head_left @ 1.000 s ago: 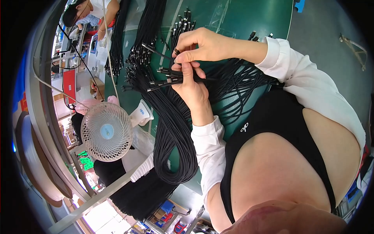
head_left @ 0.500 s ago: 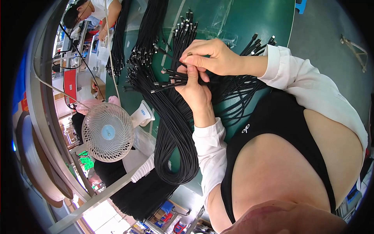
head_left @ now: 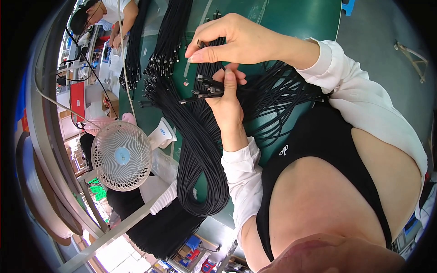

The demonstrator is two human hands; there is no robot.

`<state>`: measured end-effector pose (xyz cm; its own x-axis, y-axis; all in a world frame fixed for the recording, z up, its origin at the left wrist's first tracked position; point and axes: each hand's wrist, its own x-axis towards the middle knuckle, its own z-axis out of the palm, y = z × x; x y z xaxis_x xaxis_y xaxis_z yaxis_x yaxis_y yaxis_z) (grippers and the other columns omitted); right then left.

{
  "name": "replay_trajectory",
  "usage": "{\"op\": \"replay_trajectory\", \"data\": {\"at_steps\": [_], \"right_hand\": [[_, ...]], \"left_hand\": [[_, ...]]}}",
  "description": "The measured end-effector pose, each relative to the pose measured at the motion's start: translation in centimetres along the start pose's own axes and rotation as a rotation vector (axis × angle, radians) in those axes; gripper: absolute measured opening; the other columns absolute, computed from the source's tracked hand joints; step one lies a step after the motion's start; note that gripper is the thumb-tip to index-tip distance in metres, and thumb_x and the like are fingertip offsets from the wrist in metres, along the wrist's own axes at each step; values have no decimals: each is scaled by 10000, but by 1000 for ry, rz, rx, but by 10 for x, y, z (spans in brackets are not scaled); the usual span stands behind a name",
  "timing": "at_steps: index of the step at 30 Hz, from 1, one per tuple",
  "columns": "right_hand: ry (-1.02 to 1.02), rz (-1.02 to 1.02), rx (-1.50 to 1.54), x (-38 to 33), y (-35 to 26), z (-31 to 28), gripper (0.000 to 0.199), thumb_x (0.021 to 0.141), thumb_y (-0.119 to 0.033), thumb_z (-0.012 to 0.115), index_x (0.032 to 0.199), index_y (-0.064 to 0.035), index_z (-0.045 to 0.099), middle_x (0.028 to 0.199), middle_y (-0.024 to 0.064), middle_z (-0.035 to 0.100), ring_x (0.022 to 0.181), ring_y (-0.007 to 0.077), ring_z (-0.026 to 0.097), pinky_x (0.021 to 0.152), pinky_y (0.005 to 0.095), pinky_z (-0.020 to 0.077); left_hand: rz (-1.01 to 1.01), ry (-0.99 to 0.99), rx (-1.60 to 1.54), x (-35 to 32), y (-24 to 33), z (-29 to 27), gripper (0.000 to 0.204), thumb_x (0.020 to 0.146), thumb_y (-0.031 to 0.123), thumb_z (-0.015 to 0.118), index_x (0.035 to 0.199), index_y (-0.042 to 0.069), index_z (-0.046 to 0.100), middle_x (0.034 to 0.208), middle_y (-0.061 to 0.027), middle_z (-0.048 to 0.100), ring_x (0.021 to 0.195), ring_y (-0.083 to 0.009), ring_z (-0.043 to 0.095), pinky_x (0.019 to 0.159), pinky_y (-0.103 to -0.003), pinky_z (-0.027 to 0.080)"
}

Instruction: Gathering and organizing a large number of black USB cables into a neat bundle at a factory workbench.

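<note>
My left hand (head_left: 227, 102) is closed round a bunch of black cables (head_left: 208, 86), thumb on top, their metal-tipped plugs poking out to the left. Above it, my right hand (head_left: 239, 41) has its thumb and fingers curved round one black cable end (head_left: 200, 44); the grip itself is partly hidden by the fingers. Beneath both hands lies a long looped bundle of black cables (head_left: 202, 150). Loose cables (head_left: 273, 100) fan out to the right of my left hand.
More black cable bundles (head_left: 170, 36) lie across the green table (head_left: 300, 22) at the far left. A white fan (head_left: 121, 155) stands left of the looped bundle, by a metal frame bar (head_left: 114, 223). Another person (head_left: 119, 16) works at the far left.
My right hand has lifted up and away from my left hand, its fingers less tightly pinched. My left hand stays round the bunch, whose plugs now sit closer together.
</note>
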<state>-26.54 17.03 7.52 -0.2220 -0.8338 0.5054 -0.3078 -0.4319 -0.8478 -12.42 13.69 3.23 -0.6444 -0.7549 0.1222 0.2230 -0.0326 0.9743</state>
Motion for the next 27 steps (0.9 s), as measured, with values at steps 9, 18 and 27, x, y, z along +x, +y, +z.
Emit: {"op": "replay_trajectory", "data": {"at_steps": [9,18,27], "right_hand": [[24,279,317,-29,11,24,216,849,-182,574,928,9,638,855,99,627,536,103,577,395,181,424],[156,55,141,-39,25,25,182,887,-123,482,951,-1,600,848,73,633,693,114,609,650,246,485],[282,-464,-700,-29,4,-4,381,784,-263,613,1092,-49,547,1107,86,543,1057,248,471,923,388,289]], "left_hand": [[77,9,-58,0,-7,-7,162,868,117,536,880,-41,569,773,-97,576,661,-141,526,612,-257,435],[60,36,59,3,-16,-3,307,848,140,579,1081,-52,524,1002,-98,569,922,-156,535,819,-296,435],[-47,-132,-137,1,-2,2,156,861,131,562,791,-8,551,613,-40,479,553,-117,460,508,-243,412]]}}
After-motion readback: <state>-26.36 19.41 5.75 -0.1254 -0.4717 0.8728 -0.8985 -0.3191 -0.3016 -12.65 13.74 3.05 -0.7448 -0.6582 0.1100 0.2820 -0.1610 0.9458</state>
